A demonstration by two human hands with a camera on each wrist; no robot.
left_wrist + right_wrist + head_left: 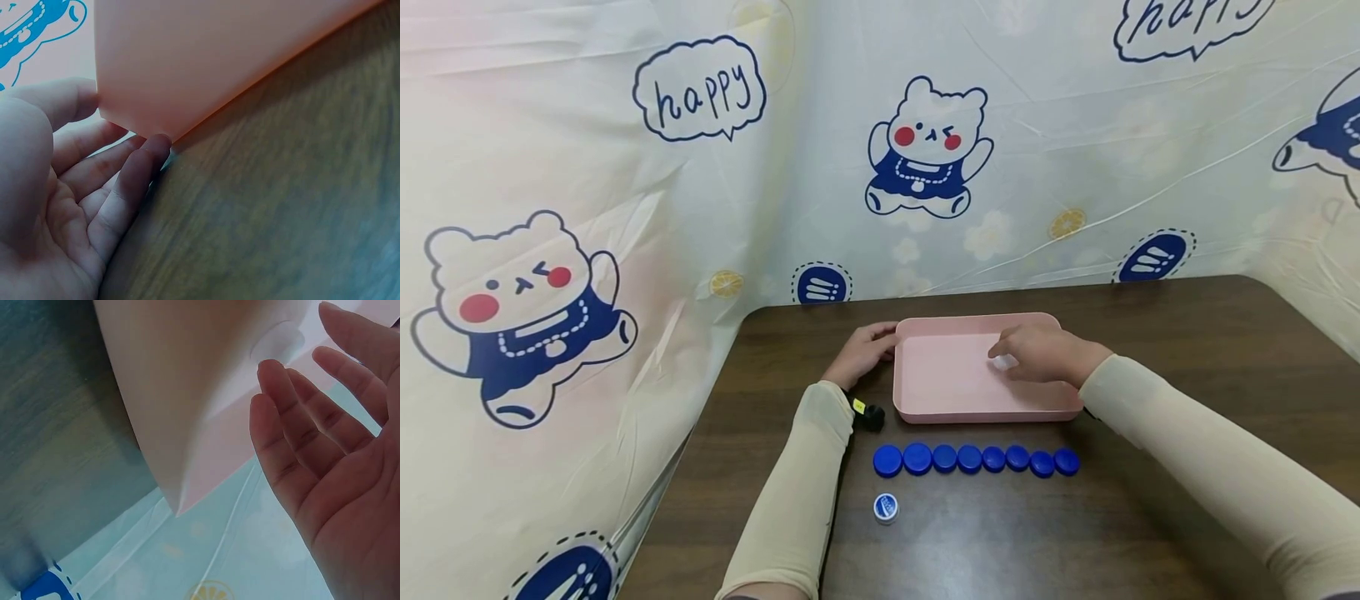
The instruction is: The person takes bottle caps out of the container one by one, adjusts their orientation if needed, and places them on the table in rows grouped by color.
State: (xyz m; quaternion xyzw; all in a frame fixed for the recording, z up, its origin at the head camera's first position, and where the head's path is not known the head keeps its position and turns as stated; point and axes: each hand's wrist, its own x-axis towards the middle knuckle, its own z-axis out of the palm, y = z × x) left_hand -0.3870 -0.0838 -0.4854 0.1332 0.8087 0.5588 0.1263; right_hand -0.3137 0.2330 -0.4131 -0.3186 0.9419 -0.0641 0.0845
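Observation:
A shallow pink tray (985, 408) lies on the dark wooden table. At its left end my left hand (862, 353) grips the corner, thumb and fingertips against the pink wall (206, 50) in the left wrist view. My right hand (1045, 353) hovers over the inside of the tray, its fingers loosely bent. Just beyond the fingertips lies a small whitish round piece (278, 342), with a gap between thumb and fingers in the right wrist view. From the head, that white piece (1002, 362) is partly covered by the right hand.
Several round blue caps (969, 459) stand in a row in front of the tray. Nearer to me is a small white container (886, 507) with a blue-marked top. A printed curtain (820, 167) hangs behind the table (1187, 367).

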